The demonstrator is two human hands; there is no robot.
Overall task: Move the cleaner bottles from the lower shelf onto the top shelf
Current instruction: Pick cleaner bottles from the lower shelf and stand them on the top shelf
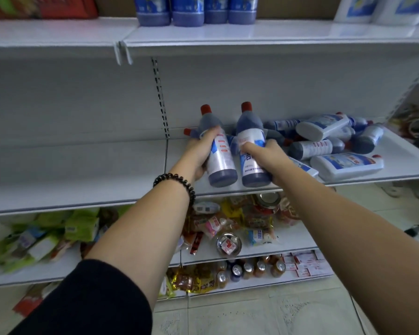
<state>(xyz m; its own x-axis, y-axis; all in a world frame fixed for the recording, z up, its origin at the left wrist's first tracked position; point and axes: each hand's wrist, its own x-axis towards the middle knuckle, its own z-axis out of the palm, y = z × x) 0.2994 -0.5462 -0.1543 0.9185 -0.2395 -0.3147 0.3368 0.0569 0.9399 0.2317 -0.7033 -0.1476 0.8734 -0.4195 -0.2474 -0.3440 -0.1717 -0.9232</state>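
My left hand (200, 152) grips a blue cleaner bottle with a red cap (221, 160), held upright just above the lower shelf (397, 165). Beside it my right hand (267, 154) grips a second blue red-capped bottle (250, 151), also upright. Behind and to the right, a pile of cleaner bottles (324, 134) lies on its side on that shelf, some blue, some white. On the top shelf (276, 35) several blue bottles (194, 10) stand in a row, with white bottles (382, 8) at the far right.
The left half of the lower shelf (70, 175) is bare. Lower tiers hold snack packets (237, 221), green packs (58, 233) and cans (252, 269). Red and orange packs (41, 7) sit at the top left. Tiled floor lies below.
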